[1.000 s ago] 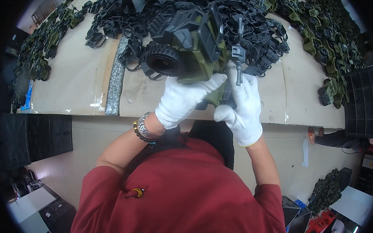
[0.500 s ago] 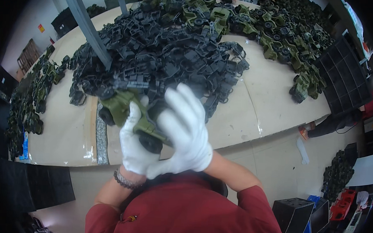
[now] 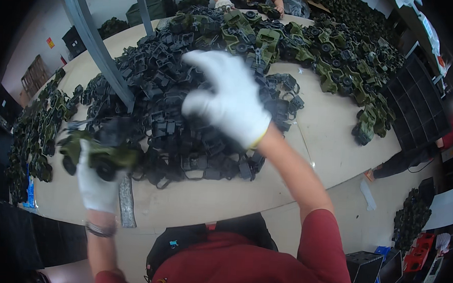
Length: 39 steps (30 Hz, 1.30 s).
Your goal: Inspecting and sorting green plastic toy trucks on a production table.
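I am holding a blurred olive-green plastic toy truck with black wheels in my white-gloved left hand, my grip closing around its underside from below so that the truck is sitting on top of my fingers, out over the left part of the pale round desk, near its front edge. A dark metal bracelet is circling that wrist. My white-gloved right hand is hanging in the air above the middle of the desk, its grip wide open with the fingers spread and curled slightly, and it is holding nothing. Beneath that hand a big heap of dark grey plastic frame parts is covering the centre of the desk, and the truck in my left hand is hovering just beside the heap's left edge. Farther back and to the right, a pile of finished olive-green toy trucks is stretching along the far side, with one of them lying close to the right rim. More green toy pieces are lining the left rim. A grey metal post is slanting up from the heap toward the upper left. At the far edge another person's hands are resting among the trucks. A stack of black slotted trays is standing off the right side of the desk.
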### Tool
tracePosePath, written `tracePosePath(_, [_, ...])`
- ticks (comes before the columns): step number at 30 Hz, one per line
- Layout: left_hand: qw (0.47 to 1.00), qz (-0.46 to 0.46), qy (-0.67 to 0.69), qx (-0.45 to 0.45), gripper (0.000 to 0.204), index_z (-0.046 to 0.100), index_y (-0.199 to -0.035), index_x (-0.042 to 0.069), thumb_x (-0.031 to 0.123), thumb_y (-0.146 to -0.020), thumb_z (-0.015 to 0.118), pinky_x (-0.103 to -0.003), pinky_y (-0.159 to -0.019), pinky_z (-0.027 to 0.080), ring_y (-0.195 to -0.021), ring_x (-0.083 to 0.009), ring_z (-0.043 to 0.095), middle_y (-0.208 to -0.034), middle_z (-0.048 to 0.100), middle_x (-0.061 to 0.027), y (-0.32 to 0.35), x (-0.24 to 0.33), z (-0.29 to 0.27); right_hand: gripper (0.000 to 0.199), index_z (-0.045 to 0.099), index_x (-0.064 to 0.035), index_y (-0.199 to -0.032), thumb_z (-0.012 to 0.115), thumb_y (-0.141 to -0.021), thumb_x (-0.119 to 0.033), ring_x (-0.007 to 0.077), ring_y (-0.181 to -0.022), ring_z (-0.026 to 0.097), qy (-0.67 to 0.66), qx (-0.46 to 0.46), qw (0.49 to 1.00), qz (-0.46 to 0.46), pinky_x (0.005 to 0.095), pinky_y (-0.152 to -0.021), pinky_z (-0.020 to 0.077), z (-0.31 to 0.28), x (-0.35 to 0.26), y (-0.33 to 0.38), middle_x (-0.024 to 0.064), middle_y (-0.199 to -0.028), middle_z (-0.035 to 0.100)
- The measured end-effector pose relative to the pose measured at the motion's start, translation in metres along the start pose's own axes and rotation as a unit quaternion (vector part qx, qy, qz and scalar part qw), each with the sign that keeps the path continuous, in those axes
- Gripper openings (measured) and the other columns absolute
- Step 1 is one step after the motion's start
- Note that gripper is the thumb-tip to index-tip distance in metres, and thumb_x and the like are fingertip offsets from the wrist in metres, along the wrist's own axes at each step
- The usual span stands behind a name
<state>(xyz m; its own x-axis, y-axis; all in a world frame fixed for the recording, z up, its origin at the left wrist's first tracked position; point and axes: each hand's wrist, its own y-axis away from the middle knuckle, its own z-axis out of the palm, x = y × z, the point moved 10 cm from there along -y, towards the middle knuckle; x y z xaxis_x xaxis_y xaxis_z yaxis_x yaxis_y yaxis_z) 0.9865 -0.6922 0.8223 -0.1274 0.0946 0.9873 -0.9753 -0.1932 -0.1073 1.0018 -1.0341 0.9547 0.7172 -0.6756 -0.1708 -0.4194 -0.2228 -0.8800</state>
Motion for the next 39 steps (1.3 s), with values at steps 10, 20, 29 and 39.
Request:
tracePosePath(10, [0.958, 0.11, 0.038, 0.26, 0.073, 0.048, -0.146, 0.008, 0.049, -0.09, 0.071, -0.051, -0.117, 0.031, -0.14, -0.0317, 0.038, -0.148, 0.048, -0.0125, -0.151, 0.07, -0.178, 0.057, 0.064, -0.0182, -0.124, 0.071, -0.082, -0.057, 0.0356, -0.108, 0.067, 0.291, -0.286, 0.819, 0.404, 0.0477, -0.09, 0.0541, 0.065, 0.338, 0.06, 0.0167, -0.12, 0.068])
tracePosePath(20, [0.881, 0.333, -0.317, -0.109, 0.075, 0.052, -0.139, 0.001, 0.005, -0.072, 0.084, -0.04, -0.109, 0.045, -0.131, -0.0299, 0.054, -0.145, 0.051, -0.0184, -0.006, 0.058, 0.141, 0.031, 0.065, -0.0009, -0.094, 0.077, -0.085, -0.028, 0.0127, -0.056, 0.06, -0.127, 0.149, 0.881, 0.431, 0.0305, -0.053, 0.0497, -0.06, 0.283, 0.02, 0.0073, -0.077, 0.068])
tracePosePath(29, [0.898, 0.387, -0.166, -0.126, 0.072, 0.04, -0.148, 0.004, 0.011, -0.086, 0.076, -0.043, -0.115, 0.038, -0.136, -0.028, 0.046, -0.148, 0.045, -0.0157, 0.018, 0.02, 0.196, 0.04, 0.058, -0.0045, -0.11, 0.059, -0.098, -0.043, 0.0128, -0.055, 0.059, -0.532, -0.21, 0.63, 0.526, 0.0254, -0.042, 0.0434, -0.004, -0.018, 0.068, 0.006, -0.082, 0.063])
tracePosePath(39, [0.978, -0.034, 0.196, -0.061, 0.034, 0.061, -0.125, 0.004, 0.027, -0.099, 0.063, -0.04, -0.095, 0.054, -0.109, -0.0207, 0.064, -0.119, 0.066, -0.0074, 0.056, -0.001, 0.13, 0.042, 0.067, -0.0167, -0.123, 0.064, -0.081, -0.013, 0.0364, -0.118, 0.06, 0.247, -0.395, 0.821, 0.329, 0.0422, -0.099, 0.0503, -0.062, 0.278, 0.209, 0.0197, -0.132, 0.061])
